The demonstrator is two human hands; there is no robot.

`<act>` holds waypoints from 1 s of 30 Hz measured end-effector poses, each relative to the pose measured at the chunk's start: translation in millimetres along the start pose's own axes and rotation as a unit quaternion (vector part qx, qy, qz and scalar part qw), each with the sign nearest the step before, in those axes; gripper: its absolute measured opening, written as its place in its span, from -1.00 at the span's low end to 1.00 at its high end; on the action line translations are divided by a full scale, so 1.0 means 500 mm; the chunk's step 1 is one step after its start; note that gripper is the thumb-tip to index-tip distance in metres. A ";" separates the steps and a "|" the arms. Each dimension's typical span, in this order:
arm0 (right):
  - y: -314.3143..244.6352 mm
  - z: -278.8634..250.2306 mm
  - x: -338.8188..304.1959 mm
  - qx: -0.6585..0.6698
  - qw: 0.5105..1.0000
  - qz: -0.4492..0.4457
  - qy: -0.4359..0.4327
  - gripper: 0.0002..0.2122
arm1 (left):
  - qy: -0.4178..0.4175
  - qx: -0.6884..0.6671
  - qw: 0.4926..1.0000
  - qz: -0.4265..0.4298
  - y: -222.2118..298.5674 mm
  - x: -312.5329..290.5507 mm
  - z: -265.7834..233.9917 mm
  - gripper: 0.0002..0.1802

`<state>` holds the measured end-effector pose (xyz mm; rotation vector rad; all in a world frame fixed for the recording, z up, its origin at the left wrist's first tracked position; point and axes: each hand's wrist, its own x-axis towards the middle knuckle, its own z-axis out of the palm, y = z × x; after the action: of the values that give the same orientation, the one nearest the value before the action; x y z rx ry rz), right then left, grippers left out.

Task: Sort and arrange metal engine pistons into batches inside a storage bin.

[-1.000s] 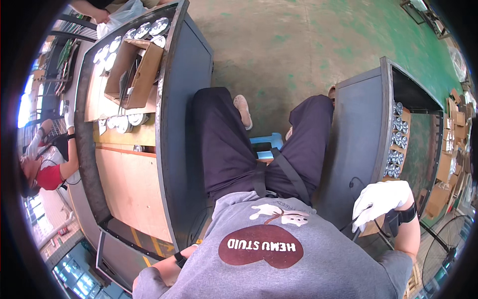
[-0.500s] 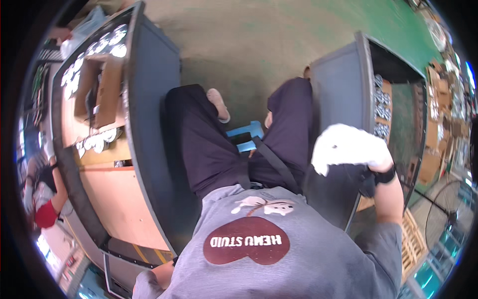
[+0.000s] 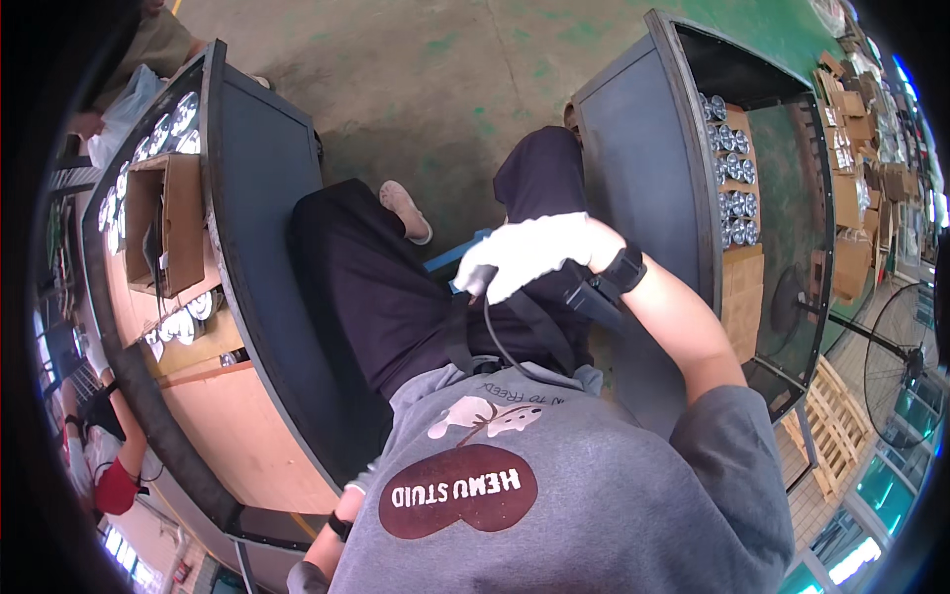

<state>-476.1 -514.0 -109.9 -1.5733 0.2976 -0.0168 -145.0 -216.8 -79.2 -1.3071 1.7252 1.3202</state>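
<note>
My right hand (image 3: pixel 534 255), in a white glove, is over my lap with its fingers closed. A small grey piece (image 3: pixel 481 278) shows at its fingertips, and a thin dark cable (image 3: pixel 498 339) curves from there toward my waist. A black band (image 3: pixel 623 269) circles that wrist, with a dark box-shaped piece (image 3: pixel 594 302) beside it. My left hand (image 3: pixel 357 487) is mostly hidden beside my shirt; only a bit of white glove shows above a black wristband (image 3: pixel 339 526), and its fingers are out of sight. Black straps (image 3: pixel 542 332) cross my lap.
At left stands a dark-framed workbench (image 3: pixel 259 327) with an open cardboard box (image 3: pixel 166 226) and shiny metal parts (image 3: pixel 181 323). A grey cabinet (image 3: pixel 633 148) at right holds rows of metal parts (image 3: pixel 734 170). A fan (image 3: pixel 905 356), a wooden pallet (image 3: pixel 829 421) and a person in red (image 3: pixel 119 485) are farther out.
My right hand has swung left from beside the right cabinet to over my lap, where the cable now shows at its fingers. My view has shifted, and some left glove now shows.
</note>
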 end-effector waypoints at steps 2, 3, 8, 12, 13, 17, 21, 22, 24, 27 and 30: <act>-0.015 -0.021 0.010 0.013 0.998 0.005 0.065 -0.60 | -0.005 0.011 1.000 -0.003 -0.003 -0.007 -0.017 -0.72; -0.046 -0.033 0.019 0.048 0.994 -0.003 0.101 -0.61 | 0.127 0.080 0.988 0.022 -0.006 -0.037 -0.059 -0.80; -0.110 -0.032 0.098 0.136 0.954 -0.028 0.265 -0.74 | 0.437 -0.133 0.887 -0.064 0.078 -0.129 -0.285 -0.78; -0.077 0.001 0.139 0.064 0.940 -0.031 0.333 -0.71 | 0.576 -0.044 0.816 -0.013 0.069 -0.211 -0.397 -0.73; -0.064 0.004 0.147 0.109 0.936 -0.009 0.336 -0.70 | 0.584 0.011 0.812 -0.021 0.059 -0.234 -0.409 -0.73; -0.035 -0.020 0.134 0.169 0.942 0.049 0.287 -0.61 | 0.548 0.010 0.833 -0.078 0.036 -0.323 -0.381 -0.62; -0.088 0.012 0.170 0.150 0.965 0.066 0.205 -0.58 | 0.630 0.172 0.750 0.102 0.040 -0.415 -0.269 -0.66; -0.107 0.021 0.174 0.126 0.967 0.076 0.206 -0.58 | 0.643 0.222 0.714 0.167 0.044 -0.419 -0.264 -0.62; -0.133 0.030 0.183 0.116 0.973 0.067 0.189 -0.58 | 0.606 0.313 0.730 -0.043 0.123 -0.425 -0.255 -0.72; -0.145 0.030 0.192 0.106 0.981 0.049 0.156 -0.60 | 0.568 -0.152 0.796 -0.144 0.132 -0.435 -0.249 -0.49; -0.147 0.025 0.194 0.081 0.985 0.055 0.143 -0.61 | 0.563 -0.114 0.809 -0.127 0.083 -0.361 -0.275 -0.54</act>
<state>-366.8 -521.3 -55.0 -1.3894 0.5935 -0.1789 -108.8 -283.2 138.6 -2.7007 1.9510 0.5459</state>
